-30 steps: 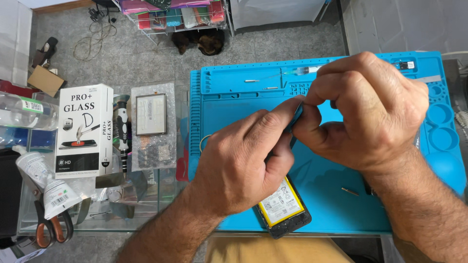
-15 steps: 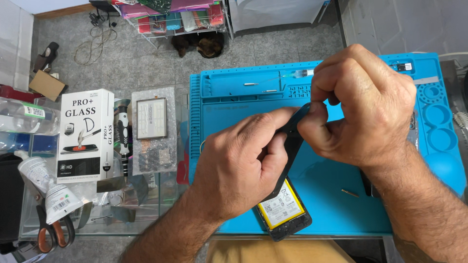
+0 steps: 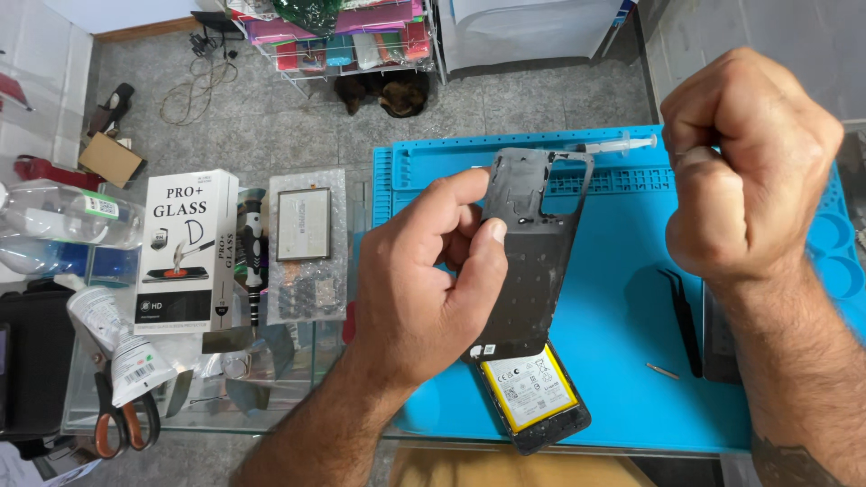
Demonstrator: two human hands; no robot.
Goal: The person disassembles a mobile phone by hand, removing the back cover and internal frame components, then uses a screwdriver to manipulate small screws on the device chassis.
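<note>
My left hand (image 3: 424, 280) grips a dark phone back cover (image 3: 534, 261) by its left edge and holds it tilted above the blue work mat (image 3: 613, 361). Under the cover's lower end lies an opened phone (image 3: 534, 395) with a yellow-labelled battery showing. My right hand (image 3: 749, 162) is raised to the right of the cover, apart from it, closed into a fist. I see nothing in it.
Black tweezers (image 3: 681, 311), a small metal bit (image 3: 661, 371) and a syringe (image 3: 618, 144) lie on the mat. A dark device (image 3: 717, 334) sits under my right forearm. On the glass table to the left are a white box (image 3: 185, 248), a screwdriver (image 3: 253, 252), a bubble-wrapped part (image 3: 305, 234) and scissors (image 3: 122, 415).
Both hands were pressed together on the cover. Now my right hand has pulled away up and to the right, and the cover has come up off the phone in my left hand.
</note>
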